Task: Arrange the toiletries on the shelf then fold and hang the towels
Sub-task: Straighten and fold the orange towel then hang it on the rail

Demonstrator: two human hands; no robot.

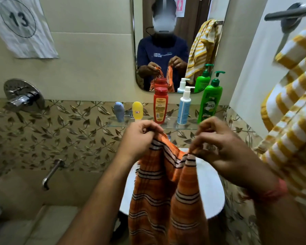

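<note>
While raised, left hand (140,137), right hand (217,147) pinching orange towel (164,191) corners

Bare forearms and hands (219,149); an orange thread band (274,190) circles the right wrist. In the mirror (217,50), a dark blue tee.

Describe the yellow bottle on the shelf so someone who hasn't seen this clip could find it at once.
Below the mirror a glass shelf carries five containers in a row. The yellow bottle is second from the left, between the grey-blue bottle and the red bottle. It is short and rounded, and the only yellow one.
</note>
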